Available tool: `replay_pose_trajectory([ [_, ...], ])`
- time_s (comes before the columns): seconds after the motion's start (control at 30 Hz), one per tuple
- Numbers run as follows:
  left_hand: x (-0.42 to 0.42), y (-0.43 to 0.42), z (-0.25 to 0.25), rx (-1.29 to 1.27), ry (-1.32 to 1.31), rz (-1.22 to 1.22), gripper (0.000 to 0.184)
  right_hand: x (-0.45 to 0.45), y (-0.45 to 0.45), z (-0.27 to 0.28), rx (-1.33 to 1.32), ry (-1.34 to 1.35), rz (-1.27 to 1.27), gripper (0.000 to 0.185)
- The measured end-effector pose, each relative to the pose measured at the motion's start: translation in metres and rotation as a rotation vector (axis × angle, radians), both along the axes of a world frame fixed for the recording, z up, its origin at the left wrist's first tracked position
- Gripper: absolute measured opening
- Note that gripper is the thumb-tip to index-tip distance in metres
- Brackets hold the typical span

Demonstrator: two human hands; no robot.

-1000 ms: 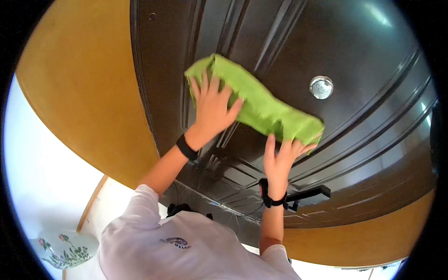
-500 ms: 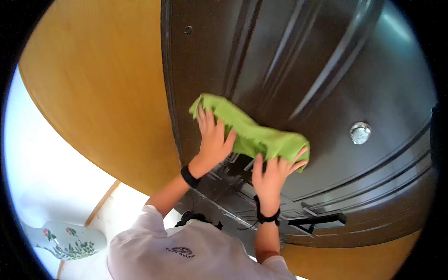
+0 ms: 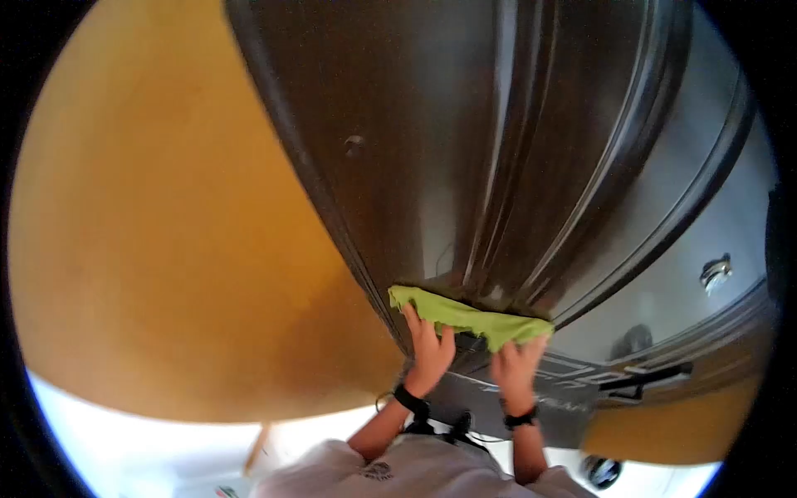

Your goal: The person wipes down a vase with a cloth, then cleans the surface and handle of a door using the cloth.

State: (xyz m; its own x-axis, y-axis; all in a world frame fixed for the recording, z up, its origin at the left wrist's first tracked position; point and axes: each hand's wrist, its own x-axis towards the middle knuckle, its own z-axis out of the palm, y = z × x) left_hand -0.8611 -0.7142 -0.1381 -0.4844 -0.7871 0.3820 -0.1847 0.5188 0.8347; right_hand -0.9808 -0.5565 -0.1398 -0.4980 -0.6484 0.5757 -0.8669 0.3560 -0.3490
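A bright green cloth (image 3: 465,316) lies stretched sideways against a dark brown panelled door (image 3: 398,166), low in the view. My left hand (image 3: 430,355) holds the cloth's left part, its fingers reaching up onto it. On the right end my right hand (image 3: 517,373) presses and grips the cloth, its fingertips partly lost against the fabric. Both wrists wear black bands. Between the hands the cloth's lower edge hangs crumpled.
A yellow-orange wood surface (image 3: 183,232) borders the door on the left. A round silver fitting (image 3: 716,272) and a black lever handle (image 3: 656,379) stick out at the right. A small round fitting (image 3: 354,147) sits higher up.
The view has tilted up along the door. Both hands and the cloth now appear lower and further right, with the cloth flatter and narrower. The floral vase has almost left the view.
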Motion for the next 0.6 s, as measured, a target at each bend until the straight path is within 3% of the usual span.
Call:
replay_pose_trajectory([
  [0.1, -0.034, 0.022, 0.059, -0.189, 0.083, -0.119, 0.067, -0.043, 0.037, 0.042, -0.005, 0.235, -0.202, 0.040],
  [0.13, -0.054, 0.019, 0.082, -0.317, 0.110, -0.166, 0.057, -0.059, 0.039, 0.057, -0.156, 0.229, -0.269, 0.039],
  [0.23, -0.097, 0.017, 0.097, -0.445, 0.161, -0.170, 0.046, -0.082, 0.043, 0.084, -0.264, 0.098, -0.331, 0.039],
  [0.37, -0.114, 0.046, 0.067, -0.439, 0.036, -0.227, 0.055, -0.078, 0.029, 0.046, -0.251, 0.099, -0.275, 0.044],
  [0.47, -0.121, 0.064, 0.007, -0.374, -0.121, -0.354, 0.057, -0.094, 0.061, 0.008, -0.077, 0.131, -0.275, 0.045],
  [0.57, -0.108, 0.087, -0.019, -0.390, 0.090, -0.340, 0.060, -0.106, 0.121, -0.021, 0.108, 0.165, -0.218, 0.044],
  [0.6, -0.102, 0.074, 0.011, -0.402, 0.151, -0.358, 0.056, -0.102, 0.110, 0.010, 0.078, 0.193, -0.259, 0.045],
])
